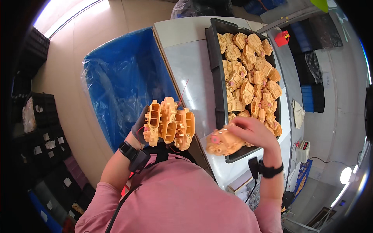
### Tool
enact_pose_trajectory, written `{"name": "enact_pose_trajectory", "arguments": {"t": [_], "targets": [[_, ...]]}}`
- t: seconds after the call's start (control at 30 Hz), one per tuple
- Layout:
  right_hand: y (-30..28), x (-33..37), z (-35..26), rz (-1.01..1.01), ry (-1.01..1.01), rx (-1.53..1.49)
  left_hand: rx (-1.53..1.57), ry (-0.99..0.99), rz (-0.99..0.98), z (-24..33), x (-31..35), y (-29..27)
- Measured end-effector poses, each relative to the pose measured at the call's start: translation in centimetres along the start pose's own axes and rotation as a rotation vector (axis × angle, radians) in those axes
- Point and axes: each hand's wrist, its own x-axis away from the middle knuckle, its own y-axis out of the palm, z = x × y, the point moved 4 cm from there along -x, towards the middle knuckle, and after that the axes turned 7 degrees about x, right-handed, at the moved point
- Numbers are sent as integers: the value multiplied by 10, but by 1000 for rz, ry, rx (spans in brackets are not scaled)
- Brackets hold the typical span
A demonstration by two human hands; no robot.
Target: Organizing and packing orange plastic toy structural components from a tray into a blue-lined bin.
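My left hand [140, 125], in a dark glove, is closed around several orange-yellow molded plastic housings [169, 132] bunched side by side. Their hollow rectangular openings face up, and thin red wires stick out around them. Bare, my right hand [248, 130] grips one more plastic housing [224, 140] with a pink spot on its side. That piece is slightly blurred and hangs over the near end of a black crate [217, 83]. Many like housings [248, 87] lie heaped in the crate.
Left of the table [186, 66] stands a blue bin [116, 83] lined with clear plastic. A red holder [282, 38] sits beyond the crate, and a white cloth [298, 113] and a small box with a display [302, 151] lie to the right. Stacked dark crates [37, 136] line the far left.
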Motion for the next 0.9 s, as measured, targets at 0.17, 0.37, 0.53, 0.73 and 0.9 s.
{"name": "enact_pose_trajectory", "arguments": {"t": [0.17,0.37,0.53,0.73,0.9], "targets": [[30,-89,-33,-404,-36,169,-54,-142,61,9,9,-3],[35,-114,-56,-511,41,119,-19,-55,107,22,27,-21],[21,-84,-80,-204,-337,215,266,34,-117,42,45,4],[36,-81,-132,-276,-648,169,69,-1,-50,46,43,15],[39,-108,-118,-320,-627,-78,73,19,-80,45,37,11]]}}
